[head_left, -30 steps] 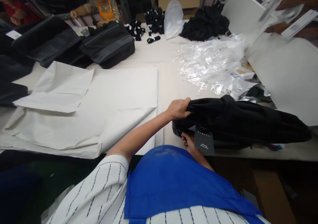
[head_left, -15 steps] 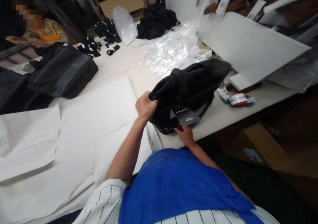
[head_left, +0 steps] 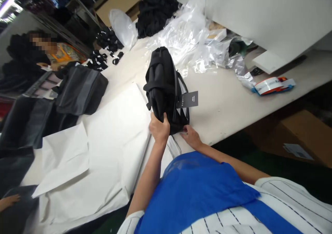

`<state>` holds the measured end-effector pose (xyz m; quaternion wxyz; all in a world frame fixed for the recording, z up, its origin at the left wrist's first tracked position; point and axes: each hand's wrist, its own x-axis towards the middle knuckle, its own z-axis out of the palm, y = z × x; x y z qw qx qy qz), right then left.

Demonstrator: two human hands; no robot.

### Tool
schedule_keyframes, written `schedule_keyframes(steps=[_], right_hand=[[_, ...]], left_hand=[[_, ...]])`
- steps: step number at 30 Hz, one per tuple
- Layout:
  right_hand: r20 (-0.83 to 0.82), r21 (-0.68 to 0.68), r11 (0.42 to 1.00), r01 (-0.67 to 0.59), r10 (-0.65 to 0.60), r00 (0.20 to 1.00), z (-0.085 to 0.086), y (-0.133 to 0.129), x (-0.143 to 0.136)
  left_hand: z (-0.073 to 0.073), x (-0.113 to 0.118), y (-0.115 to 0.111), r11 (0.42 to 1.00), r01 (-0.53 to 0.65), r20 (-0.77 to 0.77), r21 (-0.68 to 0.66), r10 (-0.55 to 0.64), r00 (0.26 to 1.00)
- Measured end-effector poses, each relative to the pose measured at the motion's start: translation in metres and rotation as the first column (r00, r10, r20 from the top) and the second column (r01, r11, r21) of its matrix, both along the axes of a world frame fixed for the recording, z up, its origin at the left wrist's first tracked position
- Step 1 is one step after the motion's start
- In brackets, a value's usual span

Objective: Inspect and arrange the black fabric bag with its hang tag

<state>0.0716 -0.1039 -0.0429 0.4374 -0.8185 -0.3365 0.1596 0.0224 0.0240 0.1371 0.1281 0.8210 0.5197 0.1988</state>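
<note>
A black bag [head_left: 160,78] stands on the pale table, its long side pointing away from me. My left hand [head_left: 159,128] is closed around the near left end of its fabric. At the bag's lower right corner, my right hand [head_left: 191,136] pinches the edge with thumb and fingers. A dark hang tag [head_left: 188,99] with white print sticks out from the bag's right side, above my right hand.
White sheets [head_left: 111,140] lie to the left, with dark grey bags [head_left: 81,88] beyond them. Clear plastic bags [head_left: 178,29] are heaped behind. A tape roll [head_left: 272,86] sits at right. Another person [head_left: 62,54] is at far left; a hand [head_left: 9,202] shows lower left.
The black bag has turned from lying toward the right to pointing away from me, and the tag has swung with it. My left hand has shifted right. The camera view has also turned.
</note>
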Motion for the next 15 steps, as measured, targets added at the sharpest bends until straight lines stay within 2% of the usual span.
schedule_keyframes(steps=[3,6,8,11,15], right_hand=[[0.012,-0.059,0.995,0.079,-0.078,0.997,-0.008,0.005,0.012],[0.044,-0.096,0.993,0.073,-0.069,0.997,-0.007,0.01,0.021],[0.064,-0.107,0.993,0.044,-0.037,0.997,-0.004,0.013,0.025],[0.083,-0.121,0.993,-0.001,0.012,0.996,-0.002,0.019,0.032],[0.065,-0.135,0.991,-0.025,0.034,0.997,-0.005,0.023,0.038]], left_hand=[[-0.001,0.014,-0.009,0.998,0.053,-0.078,-0.019,-0.054,0.995],[0.0,0.016,0.007,0.996,0.06,-0.061,-0.059,-0.064,0.996],[-0.002,0.014,0.025,0.991,0.078,0.023,-0.112,-0.076,0.997],[-0.006,0.012,0.049,0.955,0.121,0.227,-0.269,-0.06,0.972],[-0.012,0.014,0.059,0.882,0.144,0.404,-0.448,0.055,0.913]])
